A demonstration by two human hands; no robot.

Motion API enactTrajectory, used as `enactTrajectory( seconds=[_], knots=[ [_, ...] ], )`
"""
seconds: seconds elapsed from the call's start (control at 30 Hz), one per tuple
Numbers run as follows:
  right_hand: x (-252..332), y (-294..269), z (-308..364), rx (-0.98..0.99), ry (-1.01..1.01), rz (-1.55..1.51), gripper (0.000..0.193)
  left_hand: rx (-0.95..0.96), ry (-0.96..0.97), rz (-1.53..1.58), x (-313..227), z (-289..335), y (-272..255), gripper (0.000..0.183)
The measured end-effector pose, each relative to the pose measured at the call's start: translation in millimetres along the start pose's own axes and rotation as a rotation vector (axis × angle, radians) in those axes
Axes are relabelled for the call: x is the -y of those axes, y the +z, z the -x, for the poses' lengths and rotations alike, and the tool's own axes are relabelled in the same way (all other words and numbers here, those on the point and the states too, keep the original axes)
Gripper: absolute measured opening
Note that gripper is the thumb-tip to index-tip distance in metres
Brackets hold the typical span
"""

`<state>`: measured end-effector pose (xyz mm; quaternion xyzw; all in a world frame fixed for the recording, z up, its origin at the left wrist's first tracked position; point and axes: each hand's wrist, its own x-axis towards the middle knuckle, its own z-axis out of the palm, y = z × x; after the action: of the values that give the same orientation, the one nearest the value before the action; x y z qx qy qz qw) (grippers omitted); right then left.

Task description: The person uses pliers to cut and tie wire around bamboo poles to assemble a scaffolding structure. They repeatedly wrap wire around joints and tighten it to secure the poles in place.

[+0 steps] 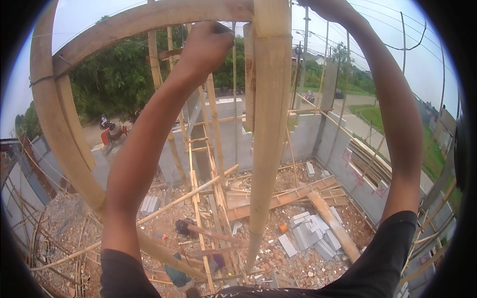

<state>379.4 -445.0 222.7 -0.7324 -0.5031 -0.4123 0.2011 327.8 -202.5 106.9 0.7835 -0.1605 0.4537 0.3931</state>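
My left hand [211,43] is raised, its fingers closed just under a curved-looking wooden beam [149,20]. What those fingers hold, if anything, is hidden behind the hand. A thick upright bamboo pole [271,99] stands between my two arms, with a timber post [249,74] close behind it. My right hand [322,5] reaches up past the pole at the top edge. Its fingers are cut off by the frame, so their grip does not show. On the left, the beam meets another wooden post [44,64], where a dark tie wraps the joint.
Far below lies rubble-strewn ground with grey blocks [310,233], planks [333,223] and a slanting bamboo pole [198,187]. Teal cloth [176,270] shows low down. Grey block walls [333,144] enclose the site. Beyond stand an orange mixer [112,133], trees, a road and overhead wires.
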Motion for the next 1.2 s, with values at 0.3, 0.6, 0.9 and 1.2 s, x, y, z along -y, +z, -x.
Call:
enactTrajectory(
  seconds=[0.3, 0.6, 0.9, 1.2],
  knots=[
    [27, 35, 56, -0.191, 0.155, -0.161, 0.034, 0.024, -0.12, 0.083, -51, 17, 17, 0.021],
    [31, 44, 113, -0.312, 0.565, -0.127, 0.035, 0.01, -0.029, -0.156, -37, 13, 6, 0.028],
    [51, 24, 141, -0.434, 0.449, 0.136, 0.037, 0.015, 0.171, -0.292, -13, 18, 19, 0.037],
    [101, 117, 151, -0.72, 0.106, -0.058, 0.021, 0.035, 0.374, -0.075, -93, 42, 26, 0.022]
  ],
)
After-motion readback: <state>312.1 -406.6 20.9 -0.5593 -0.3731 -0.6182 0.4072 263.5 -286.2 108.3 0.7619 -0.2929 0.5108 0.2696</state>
